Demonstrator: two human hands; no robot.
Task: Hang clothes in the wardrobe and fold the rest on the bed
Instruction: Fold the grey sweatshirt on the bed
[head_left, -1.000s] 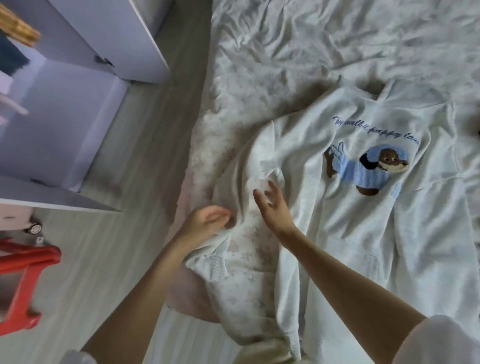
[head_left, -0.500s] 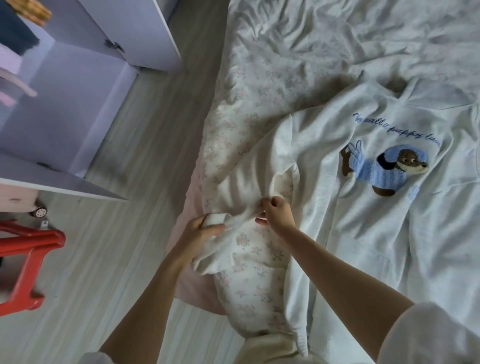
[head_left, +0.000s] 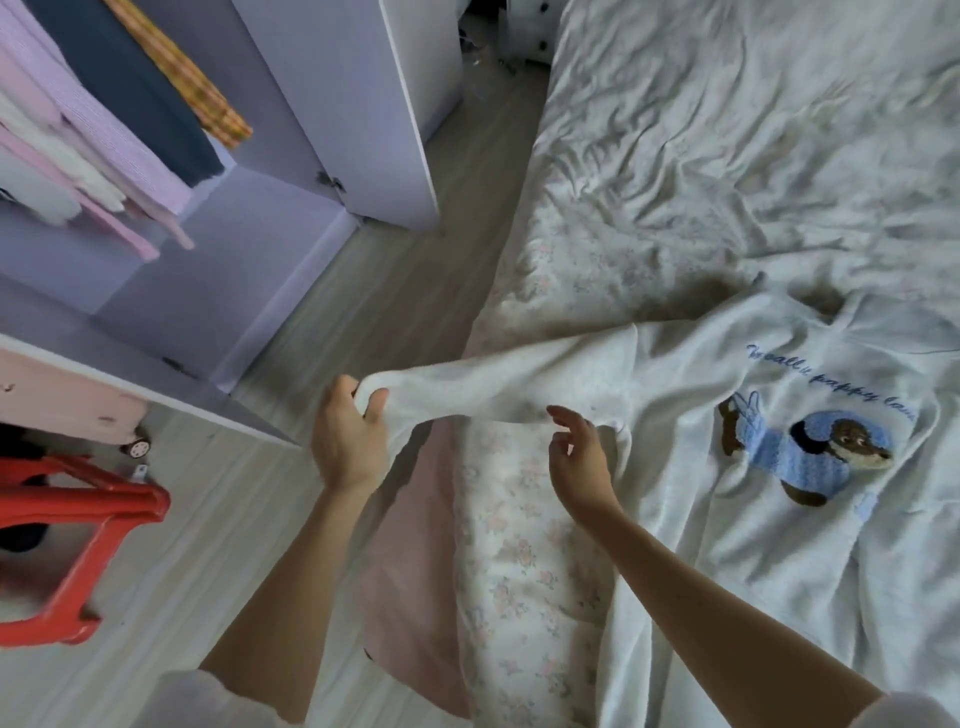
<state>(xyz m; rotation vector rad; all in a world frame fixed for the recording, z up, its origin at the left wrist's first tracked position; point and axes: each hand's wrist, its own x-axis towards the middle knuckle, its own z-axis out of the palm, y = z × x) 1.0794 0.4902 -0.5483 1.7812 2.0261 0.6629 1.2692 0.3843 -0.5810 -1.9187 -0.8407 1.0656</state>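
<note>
A white sweatshirt (head_left: 779, 545) with a blue-jumper dog picture and blue script lies face up on the bed (head_left: 701, 156). Its left sleeve (head_left: 519, 384) is stretched out straight past the bed's edge, above the floor. My left hand (head_left: 348, 441) grips the sleeve's cuff end. My right hand (head_left: 579, 457) hovers with relaxed, spread fingers just below the sleeve near the armpit, holding nothing. The wardrobe (head_left: 208, 249) stands open at the upper left with several garments hanging inside.
A red plastic stool (head_left: 78, 530) stands on the wooden floor at the left. The wardrobe door (head_left: 410, 114) stands open toward the bed. The bed has a crumpled floral sheet (head_left: 519, 571) and a pink edge. Small dark items lie on the floor at the top.
My left hand has pulled the sleeve cuff out to the left, straightening the bunched sleeve. My right hand has let go of the fabric and opened. The view has tilted up toward the wardrobe.
</note>
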